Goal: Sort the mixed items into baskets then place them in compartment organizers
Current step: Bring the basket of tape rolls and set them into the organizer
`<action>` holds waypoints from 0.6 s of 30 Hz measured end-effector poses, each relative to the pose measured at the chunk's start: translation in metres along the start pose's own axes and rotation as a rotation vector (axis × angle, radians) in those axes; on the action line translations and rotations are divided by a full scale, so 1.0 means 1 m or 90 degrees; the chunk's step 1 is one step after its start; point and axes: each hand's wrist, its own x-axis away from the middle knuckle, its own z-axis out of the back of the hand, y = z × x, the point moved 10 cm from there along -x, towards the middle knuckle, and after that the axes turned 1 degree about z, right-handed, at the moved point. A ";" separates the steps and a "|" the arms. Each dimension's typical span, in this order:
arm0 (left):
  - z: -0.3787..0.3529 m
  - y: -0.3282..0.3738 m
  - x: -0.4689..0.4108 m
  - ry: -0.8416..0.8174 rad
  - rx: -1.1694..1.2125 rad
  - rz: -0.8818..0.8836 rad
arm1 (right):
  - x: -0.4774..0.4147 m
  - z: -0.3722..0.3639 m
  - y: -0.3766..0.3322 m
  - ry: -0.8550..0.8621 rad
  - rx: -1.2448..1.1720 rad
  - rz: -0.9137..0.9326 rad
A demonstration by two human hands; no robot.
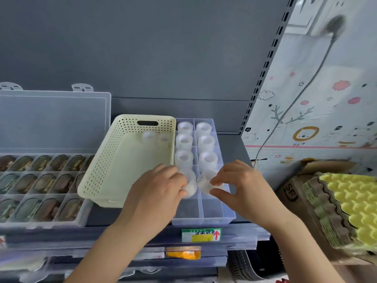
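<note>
Above the front half of the clear plastic compartment organizer (204, 220), the left hand (159, 188) grips a translucent white tape roll (190, 185) and the right hand (244, 186) pinches a second tape roll (204, 184) just beside it.

One view is given, shot wide-angle from the wearer's head. It's pointed forward and down at the shelf (232, 146), close enough that the left hand (157, 190) and right hand (242, 186) are caught mid-frame at arm's reach.

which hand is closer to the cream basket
Left. The left hand, holding a tape roll, is right beside the cream basket's near right corner; the right hand, pinching another tape roll, is farther right, over the clear organizer's right column.
</note>
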 end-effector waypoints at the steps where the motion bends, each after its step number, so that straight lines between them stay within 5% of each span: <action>1: -0.003 0.007 0.002 -0.013 -0.013 -0.017 | 0.005 -0.002 0.003 -0.015 -0.003 -0.010; 6: -0.032 0.023 0.008 -0.125 -0.093 -0.063 | 0.020 -0.010 0.006 -0.066 0.013 -0.017; 18: -0.069 0.010 0.005 -0.194 -0.120 -0.060 | 0.020 -0.050 0.017 -0.199 0.071 -0.049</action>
